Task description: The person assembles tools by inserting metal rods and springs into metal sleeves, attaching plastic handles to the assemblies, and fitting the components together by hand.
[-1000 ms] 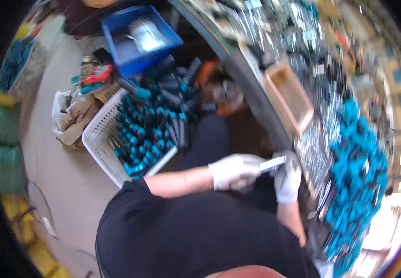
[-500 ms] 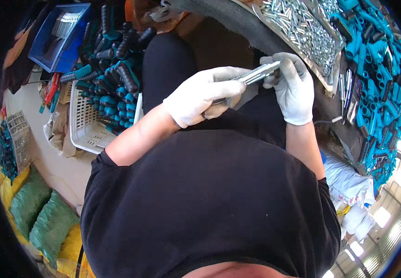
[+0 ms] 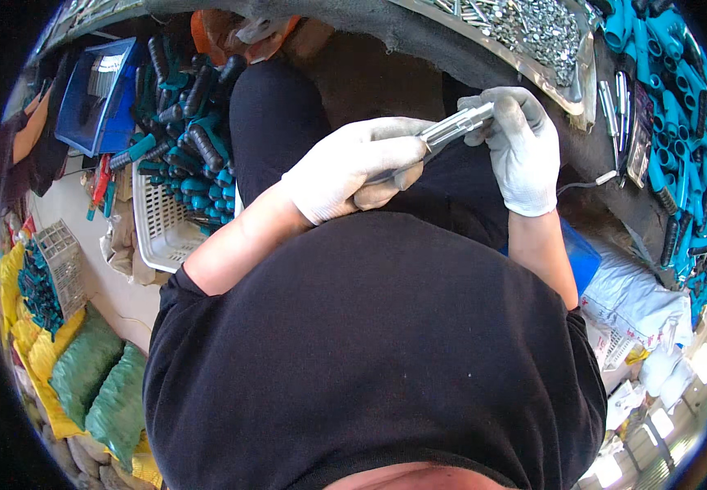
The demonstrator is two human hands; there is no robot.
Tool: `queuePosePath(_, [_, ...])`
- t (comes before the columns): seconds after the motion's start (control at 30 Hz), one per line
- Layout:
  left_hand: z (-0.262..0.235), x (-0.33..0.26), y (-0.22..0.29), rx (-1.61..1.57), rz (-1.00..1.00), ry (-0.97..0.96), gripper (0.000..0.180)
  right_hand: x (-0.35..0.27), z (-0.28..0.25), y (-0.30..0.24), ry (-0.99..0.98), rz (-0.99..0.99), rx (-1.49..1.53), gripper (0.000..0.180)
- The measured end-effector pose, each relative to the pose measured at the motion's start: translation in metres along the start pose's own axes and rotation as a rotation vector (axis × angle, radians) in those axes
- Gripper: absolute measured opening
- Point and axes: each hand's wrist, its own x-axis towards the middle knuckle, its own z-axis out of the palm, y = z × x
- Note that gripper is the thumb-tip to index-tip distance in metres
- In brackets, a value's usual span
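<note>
A small bundle of slim silvery metal rods [image 3: 457, 126] lies slanted between my hands, in front of my chest. My left hand [image 3: 362, 167], in a white work glove, is closed around the lower end of the bundle; the part inside the palm is hidden. At the upper end, my gloved right hand [image 3: 521, 147] has its thumb and fingers pinched together at the rod tips. Grey stains mark its fingertips. Exactly what the right fingers grip is hard to make out, but they touch the rods' ends.
A tray of small metal pins [image 3: 533, 33] sits on the bench beyond my right hand. Teal tool handles [image 3: 688, 139] are heaped at right. On the left stand a white basket [image 3: 162, 220] of teal-black handles and a blue bin [image 3: 96, 98]. Green sacks [image 3: 88, 359] lie lower left.
My view has shifted, so the bench and tray sit higher and farther right. Both hands keep nearly the same place, and the rods stay in my left hand.
</note>
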Motion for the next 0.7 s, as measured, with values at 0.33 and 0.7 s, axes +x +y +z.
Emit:
queuePosePath(0.33, [0.012,0.013,-0.004,0.029,-0.049,-0.090,0.066,-0.015,-0.015,0.002,-0.005,0.041,-0.053,0.027])
queuePosePath(0.7, [0.011,0.022,-0.008,0.115,-0.065,-0.029,0.057,-0.013,-0.022,0.006,0.077,0.205,-0.211,0.018])
